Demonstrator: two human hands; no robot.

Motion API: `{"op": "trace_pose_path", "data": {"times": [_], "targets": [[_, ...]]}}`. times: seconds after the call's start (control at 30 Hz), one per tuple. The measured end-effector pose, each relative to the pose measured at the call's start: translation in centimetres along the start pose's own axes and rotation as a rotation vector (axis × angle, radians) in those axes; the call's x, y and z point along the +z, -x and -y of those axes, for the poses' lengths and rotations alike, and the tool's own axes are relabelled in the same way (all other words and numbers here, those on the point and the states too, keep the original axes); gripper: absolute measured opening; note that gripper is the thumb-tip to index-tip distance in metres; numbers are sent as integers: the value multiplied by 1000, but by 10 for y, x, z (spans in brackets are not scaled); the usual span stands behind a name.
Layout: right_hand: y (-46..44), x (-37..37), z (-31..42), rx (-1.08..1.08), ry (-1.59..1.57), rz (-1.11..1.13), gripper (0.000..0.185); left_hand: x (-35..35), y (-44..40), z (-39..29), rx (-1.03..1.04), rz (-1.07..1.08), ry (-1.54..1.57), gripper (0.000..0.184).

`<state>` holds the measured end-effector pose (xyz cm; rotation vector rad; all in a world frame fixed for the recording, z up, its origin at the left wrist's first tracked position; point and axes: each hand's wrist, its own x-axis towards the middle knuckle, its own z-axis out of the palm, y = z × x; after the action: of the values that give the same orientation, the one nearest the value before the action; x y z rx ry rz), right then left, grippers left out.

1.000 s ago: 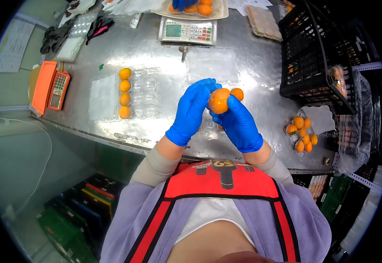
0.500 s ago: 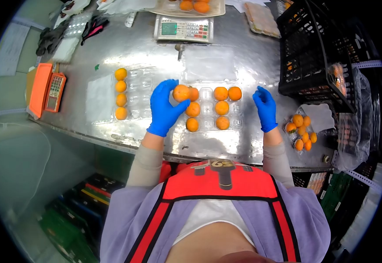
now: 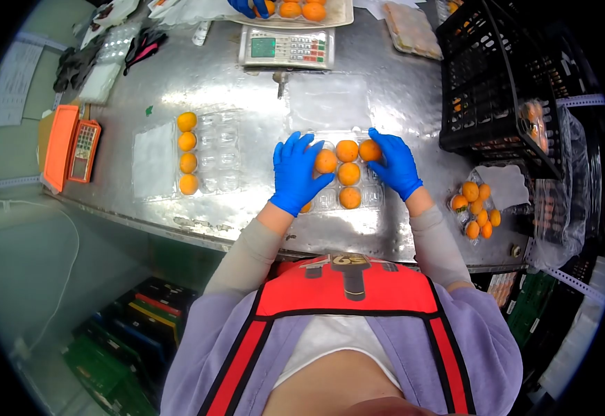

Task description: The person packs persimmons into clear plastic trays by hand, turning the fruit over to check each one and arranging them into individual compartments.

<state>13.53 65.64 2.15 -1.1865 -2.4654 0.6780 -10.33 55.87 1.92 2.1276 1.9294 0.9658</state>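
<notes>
My left hand (image 3: 295,173), in a blue glove, holds a round orange fruit (image 3: 325,161) over a clear plastic punnet with moulded cells (image 3: 328,199). My right hand (image 3: 397,165), gloved too, has its fingers closed around another orange fruit (image 3: 370,150) in the punnet's back right corner. Between the hands stands a column of three fruits, the middle one (image 3: 348,174) among them. My left hand covers most of the left column; only a sliver of its front fruit (image 3: 306,207) shows. The punnet's open lid (image 3: 329,99) lies flat behind it.
To the left, a second open punnet (image 3: 219,152) holds one column of fruit. A bag of loose fruit (image 3: 479,210) and a black crate (image 3: 483,83) are at right. Behind stands a scale (image 3: 287,48), where another person's gloved hand (image 3: 248,7) touches fruit. An orange-cased calculator (image 3: 82,151) lies far left.
My left hand has moved right with its fruit, over the punnet's middle. My right hand has come in from the right and closed around the corner fruit. Another person's hand has appeared at the scale.
</notes>
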Motion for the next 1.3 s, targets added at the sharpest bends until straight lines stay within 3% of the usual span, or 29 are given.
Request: {"op": "trace_pose_path", "data": {"times": [0.23, 0.5, 0.6, 0.7, 0.8, 1.0, 1.1, 1.17, 1.27, 1.3], "targets": [[9, -43, 59, -66, -528, -331, 71, 12, -13, 3, -95, 61, -66, 63], [12, -65, 94, -275, -479, -422, 69, 17, -13, 9, -133, 66, -92, 64], [8, -59, 86, -258, -391, -403, 68, 19, -13, 11, -134, 69, -67, 64], [-1, -36, 64, -18, -374, -364, 65, 19, -12, 10, -137, 88, -63, 65], [4, -33, 57, -31, -375, -419, 66, 18, -13, 9, -157, 117, -89, 64], [5, -59, 86, -240, -325, -517, 69, 12, -22, -2, -159, 171, -112, 62], [4, -67, 101, -307, -278, -513, 69, -7, -38, -19, -65, 24, 127, 60], [3, -69, 111, -345, -236, -504, 68, -44, -52, -51, -290, 16, 1128, 53], [1, -65, 120, -408, -218, -516, 67, -71, -54, -80, -222, -13, 1312, 48], [0, -66, 123, -417, -170, -514, 69, -75, -55, -80, -212, 48, 1238, 48]]}}
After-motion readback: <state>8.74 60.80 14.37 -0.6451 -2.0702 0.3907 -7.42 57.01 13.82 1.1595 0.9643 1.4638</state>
